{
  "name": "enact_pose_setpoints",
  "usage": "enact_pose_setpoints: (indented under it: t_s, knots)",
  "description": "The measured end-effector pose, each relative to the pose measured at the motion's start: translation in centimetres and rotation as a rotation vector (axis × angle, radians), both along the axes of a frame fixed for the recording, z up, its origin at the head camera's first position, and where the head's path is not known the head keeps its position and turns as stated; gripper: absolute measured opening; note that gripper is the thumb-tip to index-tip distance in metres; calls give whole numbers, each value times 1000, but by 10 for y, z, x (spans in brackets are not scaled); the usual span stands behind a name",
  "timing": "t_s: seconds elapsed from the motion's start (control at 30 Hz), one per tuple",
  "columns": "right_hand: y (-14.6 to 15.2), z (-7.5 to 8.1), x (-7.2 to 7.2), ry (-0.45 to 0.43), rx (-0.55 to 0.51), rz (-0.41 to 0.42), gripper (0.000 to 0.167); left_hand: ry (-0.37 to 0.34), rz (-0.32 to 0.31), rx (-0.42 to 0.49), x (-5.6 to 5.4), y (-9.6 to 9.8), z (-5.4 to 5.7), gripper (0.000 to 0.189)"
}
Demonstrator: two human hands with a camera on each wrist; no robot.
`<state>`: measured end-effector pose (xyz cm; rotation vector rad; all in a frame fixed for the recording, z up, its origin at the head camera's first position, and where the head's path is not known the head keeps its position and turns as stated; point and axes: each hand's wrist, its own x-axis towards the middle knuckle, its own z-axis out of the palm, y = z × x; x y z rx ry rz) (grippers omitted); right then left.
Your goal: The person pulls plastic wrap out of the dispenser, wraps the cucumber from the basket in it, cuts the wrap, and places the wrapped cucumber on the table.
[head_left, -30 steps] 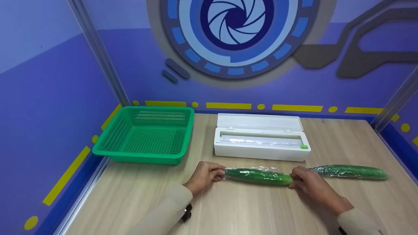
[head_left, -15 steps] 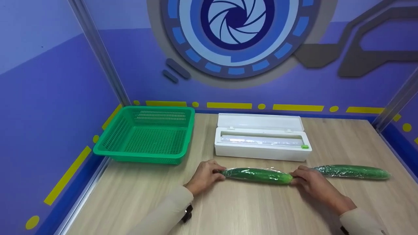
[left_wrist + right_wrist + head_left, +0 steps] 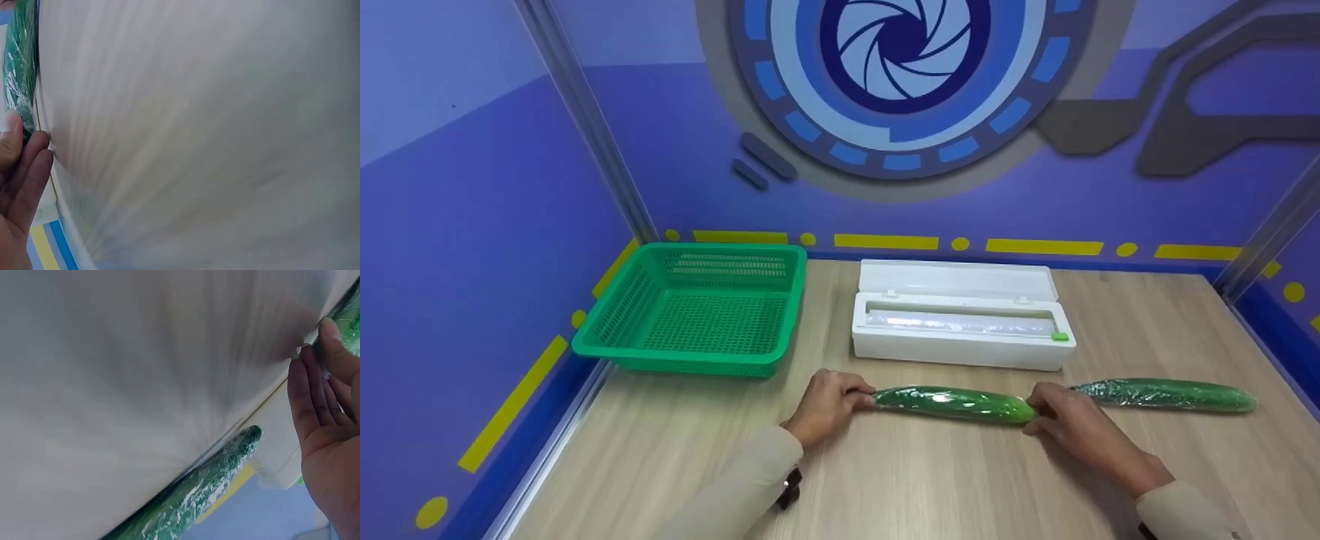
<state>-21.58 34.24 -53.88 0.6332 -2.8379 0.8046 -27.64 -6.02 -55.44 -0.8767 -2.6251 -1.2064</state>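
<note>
A cucumber (image 3: pixel 952 403) in clear plastic film lies crosswise on the table between both hands in the head view. My left hand (image 3: pixel 829 406) pinches its darker left end between thumb and fingers; the left wrist view shows the wrapped cucumber tip (image 3: pixel 23 107) there. At the paler right end, my right hand (image 3: pixel 1076 424) holds the tip and film with thumb and fingertips. Another film-wrapped cucumber (image 3: pixel 1177 395) rests to the right, its left end partly behind the right hand. The right wrist view shows that second cucumber (image 3: pixel 202 486) below the hand.
Behind the cucumbers stands a white cling film box (image 3: pixel 960 349), lid up, with a film roll (image 3: pixel 960 323) and a green slider (image 3: pixel 1059 337). A green basket (image 3: pixel 690 361) is at the back left. Purple-blue panels (image 3: pixel 675 150) bound the wooden table (image 3: pixel 915 480).
The loose film along the cucumber's upper edge now lies close against it. The cucumber has turned slightly between the fingers; both hands stay at its ends.
</note>
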Motion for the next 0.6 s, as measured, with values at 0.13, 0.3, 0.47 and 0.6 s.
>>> enact_pose_setpoints:
  t_s: [0.13,0.3,0.47,0.6]
  knots:
    - [3,-2,-2,85,-22,58,26,-66,1,85,-1,0,-1,8]
    - [6,-3,-1,139,-35,80,20,-108,-5,117,-2,2,-3,18]
    - [7,1,-1,89,-3,61,11,-44,-26,17,-1,4,-2,25]
    - [8,6,-1,19,27,35,19,-51,1,29,0,6,-1,28]
